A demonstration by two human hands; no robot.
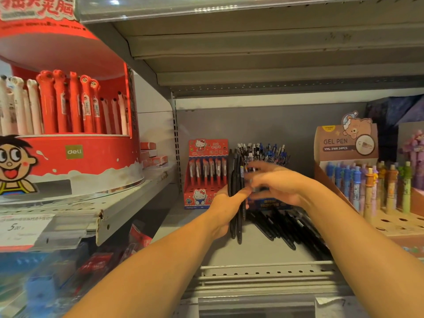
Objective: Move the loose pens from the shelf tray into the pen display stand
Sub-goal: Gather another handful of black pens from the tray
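The left hand (226,208) is clasping a bundle of slim, glossy black pens (236,193) upright. The right hand (278,183) is reaching its blurred fingers to the bundle; its grip is unclear. More pens (289,228) are lying loose on the shelf (229,253).

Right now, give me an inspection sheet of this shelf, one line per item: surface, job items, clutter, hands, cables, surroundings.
Surface: grey metal shelf with a perforated front edge.
Job's things: bundle of black pens held upright; more loose black pens lying on the shelf; dark pen stand behind the hands, already holding pens.
Clutter: red cartoon-cat pen box to the left of the stand, brown gel pen box to the right.
Hands: left hand gripping the bundle; right hand at the bundle's top, blurred, grip unclear.
Cables: nothing seen.
Surroundings: large red round pen display on the neighbouring shelf at left; price tag below it.
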